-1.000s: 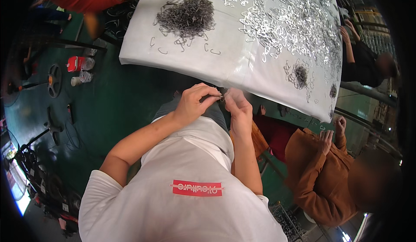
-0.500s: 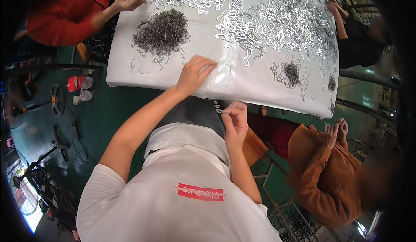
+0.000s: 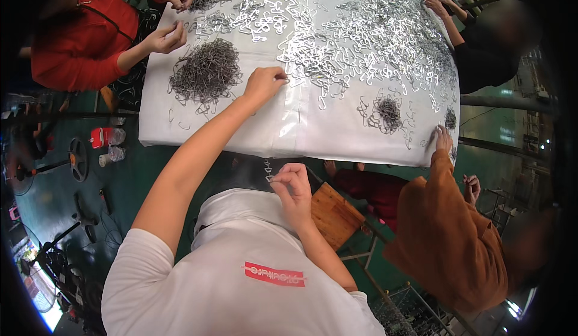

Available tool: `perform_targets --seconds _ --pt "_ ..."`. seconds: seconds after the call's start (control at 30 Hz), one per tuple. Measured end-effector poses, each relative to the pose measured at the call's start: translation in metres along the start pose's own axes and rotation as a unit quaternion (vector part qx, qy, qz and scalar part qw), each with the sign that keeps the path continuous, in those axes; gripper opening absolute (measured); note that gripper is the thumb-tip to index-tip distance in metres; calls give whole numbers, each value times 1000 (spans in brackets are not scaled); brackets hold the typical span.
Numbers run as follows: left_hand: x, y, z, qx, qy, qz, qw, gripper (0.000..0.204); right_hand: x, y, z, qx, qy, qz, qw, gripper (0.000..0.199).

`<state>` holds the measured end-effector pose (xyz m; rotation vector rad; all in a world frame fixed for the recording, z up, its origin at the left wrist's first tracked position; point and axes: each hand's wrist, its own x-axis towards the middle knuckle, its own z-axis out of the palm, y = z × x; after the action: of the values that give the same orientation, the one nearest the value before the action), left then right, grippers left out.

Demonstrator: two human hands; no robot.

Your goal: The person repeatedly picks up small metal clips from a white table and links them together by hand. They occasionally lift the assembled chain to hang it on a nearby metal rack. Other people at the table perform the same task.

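My right hand (image 3: 293, 192) is in front of my waist, below the table edge, thumb and fingers pinched on the end of a short chain of linked metal hooks (image 3: 268, 168). My left hand (image 3: 266, 85) reaches over the white-covered table (image 3: 241, 132), its fingertips pressed together at the near edge of a spread of shiny bent-wire hooks (image 3: 313, 59). What lies between those fingertips is too small to make out. Left of that hand is a heaped pile of darker wire hooks (image 3: 208, 71).
A smaller dark hook pile (image 3: 388, 113) lies on the table's right. People in red (image 3: 84, 53), black (image 3: 490, 47) and brown (image 3: 445, 239) work around the table. A wooden stool (image 3: 335, 214) stands to my right, and a fan (image 3: 78, 158) is at the left.
My left hand has moved forward to the shiny hooks. My right hand, with the chain, has shifted left and down in view. The person in brown now reaches onto the table.
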<state>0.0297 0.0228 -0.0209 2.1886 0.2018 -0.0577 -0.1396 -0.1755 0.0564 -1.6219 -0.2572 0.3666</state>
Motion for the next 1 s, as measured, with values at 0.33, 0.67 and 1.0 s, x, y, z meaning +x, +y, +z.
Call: perform_targets --seconds 0.33,0.67,1.0 --pt "-144 19 -37 -324 0 -86 942 20 1 7 23 6 12 -28 1000 6" --pt "-224 42 -74 -349 66 -87 931 19 3 18 56 13 2 -41 999 7" --pt "-265 21 -89 -301 138 -42 943 14 21 25 74 18 -116 -39 992 12"
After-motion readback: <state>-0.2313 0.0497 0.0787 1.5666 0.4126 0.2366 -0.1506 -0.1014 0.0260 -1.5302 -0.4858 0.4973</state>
